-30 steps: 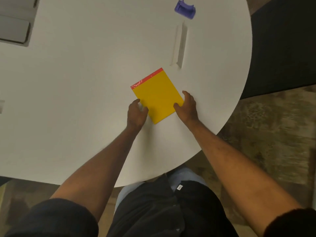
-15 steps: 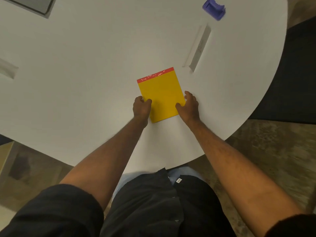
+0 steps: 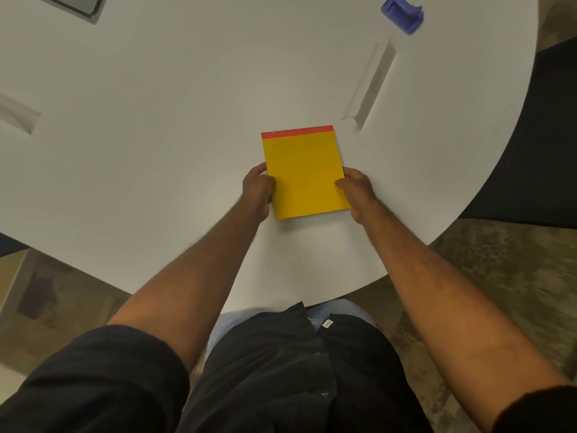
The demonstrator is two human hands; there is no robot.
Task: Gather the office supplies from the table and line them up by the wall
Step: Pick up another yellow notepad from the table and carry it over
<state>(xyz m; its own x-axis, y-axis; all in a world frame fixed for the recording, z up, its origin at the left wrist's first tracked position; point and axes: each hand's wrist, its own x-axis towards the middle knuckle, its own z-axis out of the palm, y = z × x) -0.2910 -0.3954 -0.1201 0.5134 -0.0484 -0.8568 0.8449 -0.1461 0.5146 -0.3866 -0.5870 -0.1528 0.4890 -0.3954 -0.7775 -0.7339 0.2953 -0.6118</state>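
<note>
Head view: I see the yellow notepad (image 3: 304, 175) at centre of the white desk (image 3: 156, 135). My left hand (image 3: 256, 187) grips its 9 o'clock edge, right hand (image 3: 356, 189) its 3 o'clock edge. Clear ruler (image 3: 370, 85) and purple dispenser (image 3: 402, 14) lie at 1 o'clock.

Round white table (image 3: 162, 145), curved edge running close behind both wrists. Directly on it, pinched between left hand (image 3: 257, 189) and right hand (image 3: 357, 190): yellow notepad (image 3: 304, 173) with a red top strip. Beyond the right hand, well apart: a clear acrylic sign holder (image 3: 371, 85); farther still, a small purple object (image 3: 402, 14). Far off the left hand: a clear piece (image 3: 17, 115) and a grey panel (image 3: 78, 4).
</note>
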